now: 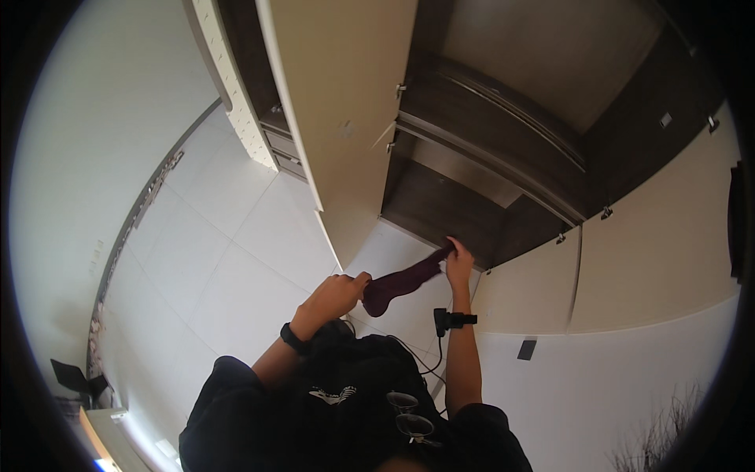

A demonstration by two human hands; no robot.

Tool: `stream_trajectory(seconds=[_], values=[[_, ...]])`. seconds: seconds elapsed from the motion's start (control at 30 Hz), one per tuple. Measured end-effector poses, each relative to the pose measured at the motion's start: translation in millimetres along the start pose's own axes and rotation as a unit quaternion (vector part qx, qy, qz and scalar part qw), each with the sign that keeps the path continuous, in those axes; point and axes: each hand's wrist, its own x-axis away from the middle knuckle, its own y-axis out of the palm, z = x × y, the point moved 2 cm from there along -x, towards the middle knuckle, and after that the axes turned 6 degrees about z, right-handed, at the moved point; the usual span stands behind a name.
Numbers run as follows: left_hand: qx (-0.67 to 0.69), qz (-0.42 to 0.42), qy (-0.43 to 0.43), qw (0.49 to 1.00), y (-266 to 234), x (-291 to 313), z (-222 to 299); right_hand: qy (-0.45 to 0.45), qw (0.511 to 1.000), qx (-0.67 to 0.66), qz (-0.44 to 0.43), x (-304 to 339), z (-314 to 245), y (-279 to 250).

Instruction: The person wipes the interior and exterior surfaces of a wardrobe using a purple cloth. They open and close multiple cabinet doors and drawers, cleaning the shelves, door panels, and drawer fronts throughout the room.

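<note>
A dark maroon sock (401, 286) is stretched out between my two hands in front of my body. My left hand (336, 297) is closed on one end, near the rounded part that hangs lower. My right hand (459, 263) grips the other end, higher up and to the right, with a small whitish patch showing beside the fingers. Just beyond the sock stands an open wardrobe (456, 189) with dark brown shelves inside.
A cream wardrobe door (338, 118) stands open on the left of the compartments. Pale closed panels (629, 275) are on the right. Large white tiles (228, 259) cover the floor. A cable (425, 364) hangs from the black device (452, 320) on my right wrist.
</note>
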Motion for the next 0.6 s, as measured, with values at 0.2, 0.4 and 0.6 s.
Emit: stream_trajectory(seconds=[0.2, 0.4, 0.6], values=[[0.156, 0.075, -0.068, 0.982, 13.7, 1.9, -112.4, 0.045, 0.995, -0.024, -0.082, 15.7, -19.8, 102.4], [0.134, 0.250, -0.120, 0.952, 7.0, -14.4, -171.7, 0.063, 0.990, 0.001, -0.130, 31.6, -26.3, 140.5], [0.115, 0.297, -0.081, 0.944, 24.7, -37.2, -207.8, 0.068, 0.987, -0.035, -0.140, 23.1, -31.1, 177.1]])
